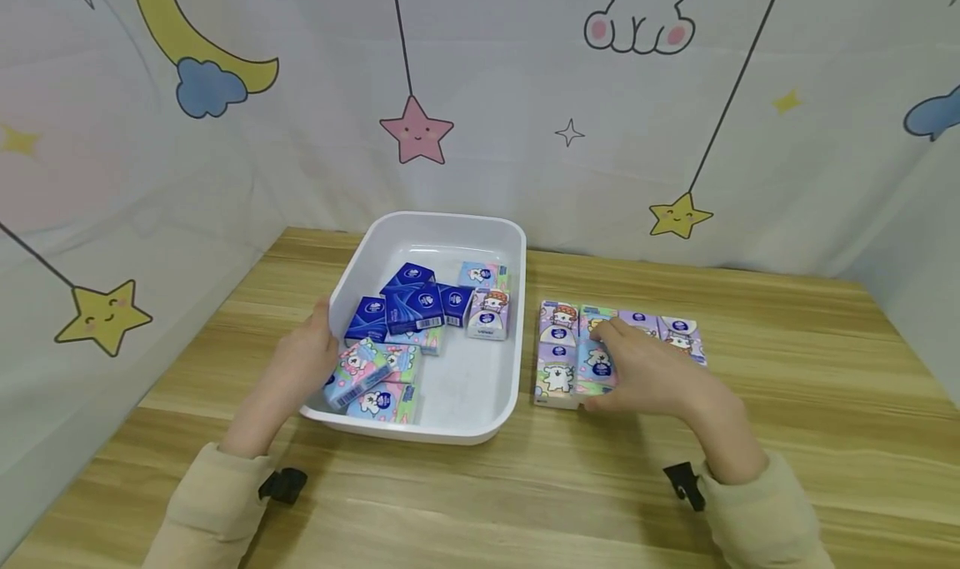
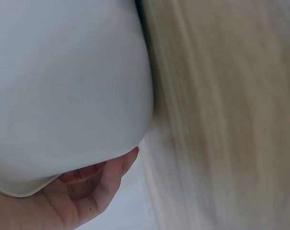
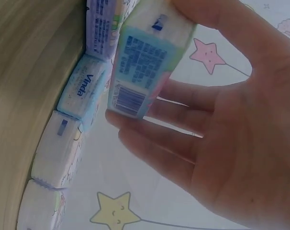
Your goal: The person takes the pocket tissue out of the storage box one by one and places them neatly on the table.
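My left hand point(image 1: 302, 359) grips the left side of a white plastic bin point(image 1: 512, 369); in the left wrist view its fingers point(image 2: 109, 179) curl against the bin's outer wall. Inside lie dark blue tissue packs point(image 1: 415, 306) and several pastel cartoon ones point(image 1: 378, 404), loosely heaped. To the bin's right, my right hand point(image 1: 648, 373) pinches a blue-and-green tissue pack point(image 3: 140, 67) between thumb and fingers. In the right wrist view this pack is tilted, its barcode side showing. Lined up close by are purple cartoon tissue packs point(image 1: 557, 373) and a light blue Vinda pack point(image 3: 83, 88).
Everything rests on a wood-grain table point(image 1: 450, 502). A white cloth backdrop point(image 1: 517, 69) with printed stars and a moon rises behind and at the sides. More purple packs point(image 1: 681, 336) lie beyond my right hand.
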A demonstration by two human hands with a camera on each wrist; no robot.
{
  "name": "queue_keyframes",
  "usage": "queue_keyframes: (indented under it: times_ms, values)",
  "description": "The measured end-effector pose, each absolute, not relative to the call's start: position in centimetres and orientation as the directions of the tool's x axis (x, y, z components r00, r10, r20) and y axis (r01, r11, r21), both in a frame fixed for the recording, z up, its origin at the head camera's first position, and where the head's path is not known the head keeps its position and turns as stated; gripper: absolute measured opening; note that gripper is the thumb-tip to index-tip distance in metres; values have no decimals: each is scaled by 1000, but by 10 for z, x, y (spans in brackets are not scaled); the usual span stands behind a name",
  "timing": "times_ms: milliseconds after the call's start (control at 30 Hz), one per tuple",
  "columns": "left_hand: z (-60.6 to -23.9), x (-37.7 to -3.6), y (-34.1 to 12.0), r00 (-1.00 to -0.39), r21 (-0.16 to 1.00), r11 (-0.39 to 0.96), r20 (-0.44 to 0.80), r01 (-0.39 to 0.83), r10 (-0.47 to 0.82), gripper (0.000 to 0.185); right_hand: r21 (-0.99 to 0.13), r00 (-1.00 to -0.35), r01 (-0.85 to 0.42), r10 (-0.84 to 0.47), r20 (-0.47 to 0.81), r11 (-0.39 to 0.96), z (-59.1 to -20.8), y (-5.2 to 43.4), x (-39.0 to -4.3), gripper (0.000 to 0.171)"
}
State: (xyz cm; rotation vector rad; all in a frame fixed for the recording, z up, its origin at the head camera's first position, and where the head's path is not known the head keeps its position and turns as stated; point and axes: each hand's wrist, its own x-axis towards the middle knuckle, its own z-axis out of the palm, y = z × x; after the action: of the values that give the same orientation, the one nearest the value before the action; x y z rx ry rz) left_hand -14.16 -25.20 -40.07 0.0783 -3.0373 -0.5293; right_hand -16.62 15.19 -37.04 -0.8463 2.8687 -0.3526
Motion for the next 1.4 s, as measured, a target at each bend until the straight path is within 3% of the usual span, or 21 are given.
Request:
queue_keyframes:
  times_ms: [633, 1400]
  values:
    - [-402, -141, -254, -995, 336, 942, 97, 4, -31, 53, -199, -819, -545, -568, -79, 814, -379, 154, -172, 73]
    - [-400, -141, -253, -996, 337, 942, 76, -13, -41, 54, -128, -815, -565, -576, -66, 815, -392, 149, -173, 82]
